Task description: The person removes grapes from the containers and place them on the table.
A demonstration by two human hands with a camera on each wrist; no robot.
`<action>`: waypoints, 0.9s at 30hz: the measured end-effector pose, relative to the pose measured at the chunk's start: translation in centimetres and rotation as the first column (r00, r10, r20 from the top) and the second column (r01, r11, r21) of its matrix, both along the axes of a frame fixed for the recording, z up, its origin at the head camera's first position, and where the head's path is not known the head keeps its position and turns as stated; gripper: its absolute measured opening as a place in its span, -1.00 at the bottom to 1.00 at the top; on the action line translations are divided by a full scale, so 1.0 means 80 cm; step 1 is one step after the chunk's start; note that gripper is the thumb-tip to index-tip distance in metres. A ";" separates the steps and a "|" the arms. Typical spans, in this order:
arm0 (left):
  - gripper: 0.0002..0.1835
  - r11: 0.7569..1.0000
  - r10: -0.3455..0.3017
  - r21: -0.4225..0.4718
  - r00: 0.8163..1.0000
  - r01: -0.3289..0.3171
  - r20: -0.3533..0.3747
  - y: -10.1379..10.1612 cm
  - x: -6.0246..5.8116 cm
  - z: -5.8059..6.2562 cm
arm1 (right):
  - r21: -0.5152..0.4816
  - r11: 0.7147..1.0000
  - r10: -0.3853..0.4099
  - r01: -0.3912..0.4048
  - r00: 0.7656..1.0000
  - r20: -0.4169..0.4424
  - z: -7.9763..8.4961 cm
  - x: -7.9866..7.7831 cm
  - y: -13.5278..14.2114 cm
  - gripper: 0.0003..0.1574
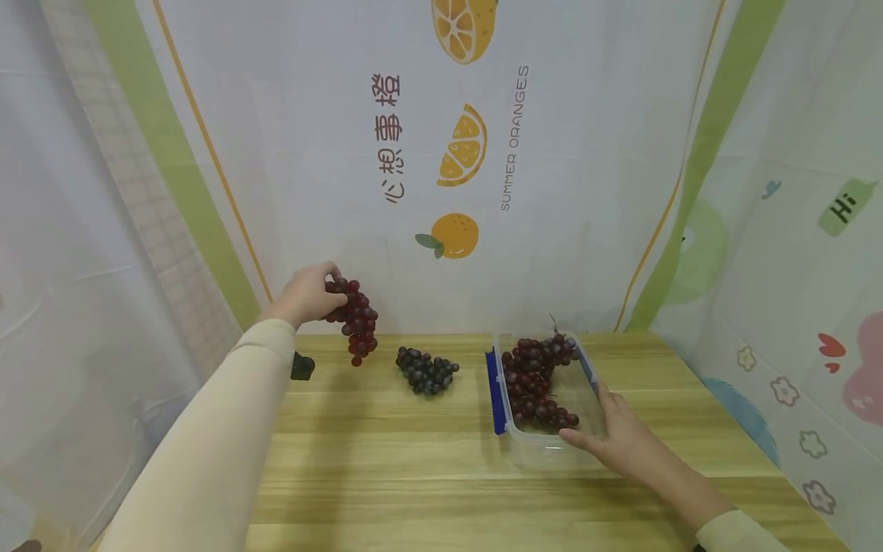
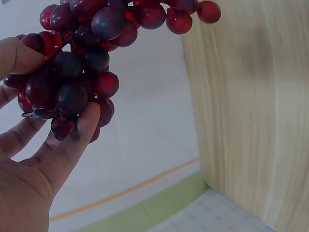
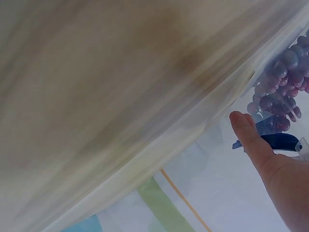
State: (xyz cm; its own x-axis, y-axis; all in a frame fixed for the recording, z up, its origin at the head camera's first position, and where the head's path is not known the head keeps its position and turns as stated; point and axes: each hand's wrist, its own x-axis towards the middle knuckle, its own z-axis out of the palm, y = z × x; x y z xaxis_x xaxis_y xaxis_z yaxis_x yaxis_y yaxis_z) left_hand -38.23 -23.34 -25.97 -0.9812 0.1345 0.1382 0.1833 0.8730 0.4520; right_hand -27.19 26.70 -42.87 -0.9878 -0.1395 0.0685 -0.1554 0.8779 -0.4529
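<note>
In the head view my left hand (image 1: pixel 308 295) grips a bunch of dark red grapes (image 1: pixel 359 322) by its upper end, and the rest hangs over the table's back left part. The left wrist view shows thumb and fingers around the same red grapes (image 2: pixel 72 92). My right hand (image 1: pixel 624 433) rests at the front right corner of a clear plastic container (image 1: pixel 552 456), thumb at the front rim and fingers along the right side. Inside lie dark red grapes (image 1: pixel 531 383). Between the hands, a bunch of black grapes (image 1: pixel 426 372) sits on the table.
The wooden table (image 1: pixel 386 460) ends at the back against a white curtain (image 1: pixel 331 153) printed with oranges. A blue latch flap (image 1: pixel 495 392) sticks out on the container's left side. Beside the left cuff shows a small black object (image 1: pixel 301 366). More printed cloth hangs at both sides.
</note>
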 end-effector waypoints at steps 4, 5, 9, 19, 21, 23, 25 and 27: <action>-0.67 1.000 0.010 0.009 1.000 -0.010 -0.002 -0.016 0.001 -0.009 | 0.004 1.000 0.000 0.000 1.000 -0.003 0.000 0.000 0.000 0.50; -0.67 1.000 0.013 0.016 1.000 -0.013 0.001 -0.019 0.002 -0.012 | 0.004 1.000 0.000 0.000 1.000 -0.003 0.000 0.001 0.000 0.49; -0.68 0.999 0.027 0.025 0.999 -0.027 0.020 -0.032 0.005 -0.024 | 0.002 1.000 0.001 -0.001 1.000 0.000 0.001 0.001 -0.001 0.49; -0.69 0.994 0.069 0.082 0.997 -0.071 0.025 -0.052 0.007 -0.079 | 0.008 1.000 -0.002 0.002 1.000 0.006 0.003 0.002 -0.001 0.50; -0.66 0.992 0.085 0.092 0.996 -0.088 0.032 -0.054 0.007 -0.093 | 0.005 1.000 0.000 0.000 1.000 -0.002 0.003 0.002 -0.001 0.50; -0.63 0.989 0.100 0.100 0.994 -0.104 0.050 -0.056 0.009 -0.104 | -0.003 1.000 0.008 -0.008 1.000 -0.010 0.003 0.002 -0.001 0.50; -0.62 0.988 0.111 0.101 0.992 -0.117 0.062 -0.057 0.010 -0.114 | -0.007 1.000 0.013 -0.013 1.000 -0.015 0.003 0.003 -0.001 0.49; -0.61 0.987 0.115 0.108 0.991 -0.122 0.071 -0.059 0.010 -0.123 | -0.009 1.000 0.015 -0.015 1.000 -0.015 0.003 0.003 -0.001 0.49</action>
